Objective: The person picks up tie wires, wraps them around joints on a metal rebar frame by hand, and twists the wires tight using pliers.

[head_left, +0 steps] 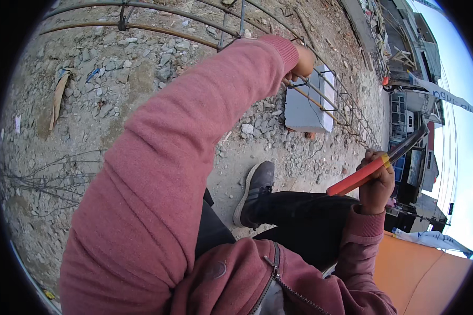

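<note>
Frame right, my right hand (379,181) clamps a red-handled tool (361,174). I can't tell if my left hand (304,62) grips rebar (171,34), likely propped by 1 block (300,111).

1. The left hand (304,62) is on the steel frame (242,20).
2. A block (302,111) sits on the ground (134,81) beneath the frame.
3. The tool (361,175) is in the right hand (377,181), right of the shoe (258,188).

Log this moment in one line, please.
left hand: at rebar cage | right hand: grips red-handled tool | nearby: grey block
</note>
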A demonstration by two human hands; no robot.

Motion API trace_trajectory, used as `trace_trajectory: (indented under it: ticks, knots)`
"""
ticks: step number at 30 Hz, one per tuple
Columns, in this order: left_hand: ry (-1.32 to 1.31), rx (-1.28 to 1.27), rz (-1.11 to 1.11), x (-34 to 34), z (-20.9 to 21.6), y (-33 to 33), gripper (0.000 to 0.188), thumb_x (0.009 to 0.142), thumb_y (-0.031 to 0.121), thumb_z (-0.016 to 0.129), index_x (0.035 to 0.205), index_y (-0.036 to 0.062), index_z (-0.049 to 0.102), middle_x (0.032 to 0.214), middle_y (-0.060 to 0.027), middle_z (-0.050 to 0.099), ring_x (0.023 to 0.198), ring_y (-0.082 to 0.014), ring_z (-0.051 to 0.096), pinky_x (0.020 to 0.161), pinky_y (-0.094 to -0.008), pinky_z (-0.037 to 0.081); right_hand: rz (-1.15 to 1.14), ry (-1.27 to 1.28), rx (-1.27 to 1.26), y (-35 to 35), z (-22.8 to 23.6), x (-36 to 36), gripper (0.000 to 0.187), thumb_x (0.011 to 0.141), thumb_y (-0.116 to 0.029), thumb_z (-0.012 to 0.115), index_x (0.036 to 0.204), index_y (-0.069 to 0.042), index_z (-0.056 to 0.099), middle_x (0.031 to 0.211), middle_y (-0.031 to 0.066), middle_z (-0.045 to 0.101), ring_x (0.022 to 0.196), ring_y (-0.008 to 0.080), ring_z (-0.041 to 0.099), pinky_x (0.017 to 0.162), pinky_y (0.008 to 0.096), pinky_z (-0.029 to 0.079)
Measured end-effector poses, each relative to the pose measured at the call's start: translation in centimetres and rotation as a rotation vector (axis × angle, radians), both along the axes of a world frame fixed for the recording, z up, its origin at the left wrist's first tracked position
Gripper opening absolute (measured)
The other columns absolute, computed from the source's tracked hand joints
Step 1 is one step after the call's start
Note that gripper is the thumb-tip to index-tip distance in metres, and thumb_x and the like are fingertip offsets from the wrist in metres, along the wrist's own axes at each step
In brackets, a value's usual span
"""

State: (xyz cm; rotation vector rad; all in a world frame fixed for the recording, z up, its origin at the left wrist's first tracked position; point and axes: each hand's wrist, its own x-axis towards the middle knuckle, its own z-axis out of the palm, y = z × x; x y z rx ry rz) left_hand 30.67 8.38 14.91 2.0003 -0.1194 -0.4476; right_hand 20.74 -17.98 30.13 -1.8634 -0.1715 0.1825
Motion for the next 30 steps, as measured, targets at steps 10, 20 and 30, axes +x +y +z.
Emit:
trace_trajectory:
  ticks: [10, 20, 30]
  knots:
    - [-0.124, 0.141, 0.044, 0.1, 0.2, -0.9, 0.041, 0.086, 0.035, 0.056, 0.079, -0.0043, 0.066, 0.071, -0.0094, 0.066, 0.053, -0.0193, 0.053, 0.053, -0.0353, 0.045, 0.403, -0.042, 0.257, 0.8, -2.0, -0.4, 0.015, 0.067, 0.008, 0.048, 0.075, -0.003, 0.055, 0.141, 0.0214, 0.028, 0.132, 0.0367, 0.028, 0.104, 0.0578, 0.028]
    - [-0.179, 0.389, -0.107, 0.9, -0.2, -1.4, 0.035, 0.084, 0.032, 0.059, 0.091, -0.0023, 0.066, 0.084, -0.0106, 0.067, 0.067, -0.0236, 0.061, 0.061, -0.0375, 0.048, 0.340, 0.017, -0.031, 1.4, 2.9, 1.6, 0.016, 0.080, 0.001, 0.043, 0.088, -0.008, 0.054, 0.093, 0.0126, 0.055, 0.073, 0.0204, 0.056, 0.065, 0.0404, 0.051]
    - [-0.191, 0.306, 0.226, -0.9, 0.3, -1.6, 0.036, 0.080, 0.032, 0.063, 0.095, 0.0004, 0.067, 0.095, -0.0132, 0.066, 0.084, -0.0277, 0.064, 0.073, -0.0385, 0.049, 0.544, -0.857, -1.576, 3.0, -3.6, 8.1, 0.029, 0.070, 0.001, 0.052, 0.096, -0.003, 0.061, 0.102, 0.0190, 0.057, 0.088, 0.0363, 0.057, 0.076, 0.0401, 0.046]
